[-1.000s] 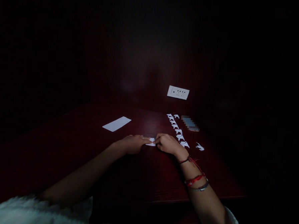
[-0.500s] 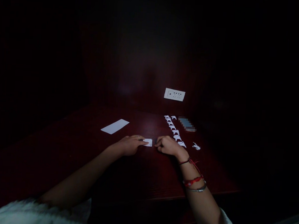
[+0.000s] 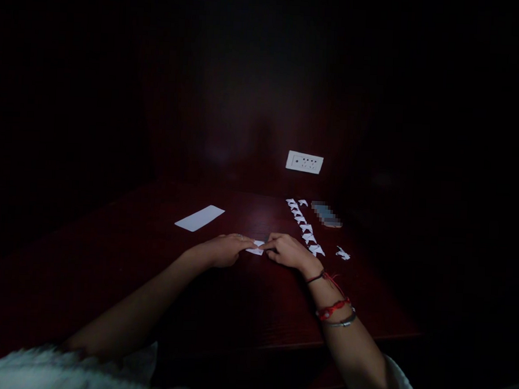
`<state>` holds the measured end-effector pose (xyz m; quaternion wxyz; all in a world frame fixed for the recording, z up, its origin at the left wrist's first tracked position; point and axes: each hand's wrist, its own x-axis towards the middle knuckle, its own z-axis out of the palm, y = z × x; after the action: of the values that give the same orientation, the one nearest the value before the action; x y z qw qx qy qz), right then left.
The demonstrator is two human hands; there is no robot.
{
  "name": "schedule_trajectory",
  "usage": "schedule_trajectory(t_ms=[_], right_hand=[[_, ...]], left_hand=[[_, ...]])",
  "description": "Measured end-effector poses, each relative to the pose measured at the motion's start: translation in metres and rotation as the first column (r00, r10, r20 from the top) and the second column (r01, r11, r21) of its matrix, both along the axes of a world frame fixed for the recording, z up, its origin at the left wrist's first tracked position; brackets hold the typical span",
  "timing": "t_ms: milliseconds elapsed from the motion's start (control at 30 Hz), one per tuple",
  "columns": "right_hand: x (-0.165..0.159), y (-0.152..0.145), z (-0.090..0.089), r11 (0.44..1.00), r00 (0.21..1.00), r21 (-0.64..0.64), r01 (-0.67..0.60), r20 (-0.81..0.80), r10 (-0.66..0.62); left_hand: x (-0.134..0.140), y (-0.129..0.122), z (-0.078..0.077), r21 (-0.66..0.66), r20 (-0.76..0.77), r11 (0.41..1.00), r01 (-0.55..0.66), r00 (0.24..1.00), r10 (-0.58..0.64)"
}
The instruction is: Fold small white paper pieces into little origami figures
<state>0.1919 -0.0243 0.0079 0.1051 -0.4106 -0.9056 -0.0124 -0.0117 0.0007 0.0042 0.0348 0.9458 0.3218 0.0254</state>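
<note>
A small folded piece of white paper [image 3: 255, 250] lies on the dark red table between my two hands. My left hand [image 3: 226, 251], with a ring on one finger, holds it down from the left, fingers close together. From the right, the index finger of my right hand [image 3: 288, 251] reaches onto the same paper, the other fingers curled under. Both fingertips almost meet on its upper edge. Part of the paper is hidden beneath them. Bracelets circle my right wrist and forearm.
A flat white paper strip [image 3: 199, 218] lies to the left. Several small folded white pieces [image 3: 302, 223] form a row at the right, with a crumpled scrap [image 3: 343, 253] and a blurred-out phone-like object [image 3: 326, 214] beyond. A socket plate [image 3: 304, 162] is on the back wall.
My right hand has moved left, and its index finger now touches the folded paper. The paper's top outline looks different, with its right corner covered. My left hand stays nearly in place.
</note>
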Motion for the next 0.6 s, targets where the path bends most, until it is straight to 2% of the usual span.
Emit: schedule_trajectory(t_ms=[133,333,467,600], right_hand=[[-0.0017,-0.0036,0.0034,1.0,0.998,0.002,0.018,0.056,-0.018],[-0.0005,-0.0054,0.0045,1.0,0.995,0.014,0.014,0.098,-0.015],[0.0019,-0.0045,0.0029,1.0,0.998,0.023,0.019,0.061,-0.021],[0.0046,-0.0009,0.0003,0.995,0.995,0.064,0.08,-0.063,-0.076]], left_hand=[[0.0003,0.0035,-0.0028,0.001,-0.007,1.0,0.007,1.0,-0.007],[0.0018,0.0022,-0.0006,0.002,-0.03,0.999,-0.048,0.998,0.049],[0.0017,0.0004,-0.0004,0.007,-0.016,0.998,-0.056,0.998,0.056],[0.0034,0.0031,-0.0046,0.013,0.051,1.0,-0.02,0.999,0.02]])
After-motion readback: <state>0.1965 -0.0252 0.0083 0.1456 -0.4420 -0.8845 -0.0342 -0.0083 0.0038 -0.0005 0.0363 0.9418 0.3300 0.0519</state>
